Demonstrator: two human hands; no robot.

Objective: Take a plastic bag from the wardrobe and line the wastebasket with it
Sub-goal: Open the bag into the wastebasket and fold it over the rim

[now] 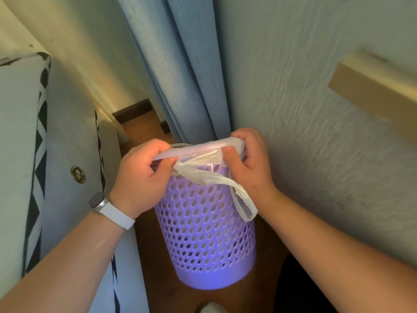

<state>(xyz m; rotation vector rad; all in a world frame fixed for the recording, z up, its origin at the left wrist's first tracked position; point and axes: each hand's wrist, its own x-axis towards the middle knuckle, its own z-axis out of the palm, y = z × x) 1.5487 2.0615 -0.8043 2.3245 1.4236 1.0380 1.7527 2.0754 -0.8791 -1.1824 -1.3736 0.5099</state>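
Observation:
A purple perforated wastebasket (207,233) stands on the wooden floor between a bed and a wall. A thin white plastic bag (200,170) is draped over its near rim, with one handle loop hanging down the outside on the right. My left hand (142,175) grips the rim and bag at the left side. My right hand (246,161) pinches the bag against the rim at the right side. A pale rim ring runs between both hands. The basket's inside is hidden by my hands and the bag.
A bed with a white and black patterned cover (38,154) is close on the left. A blue curtain (176,75) hangs behind the basket. A textured wall (316,109) with a wooden shelf (372,86) is on the right.

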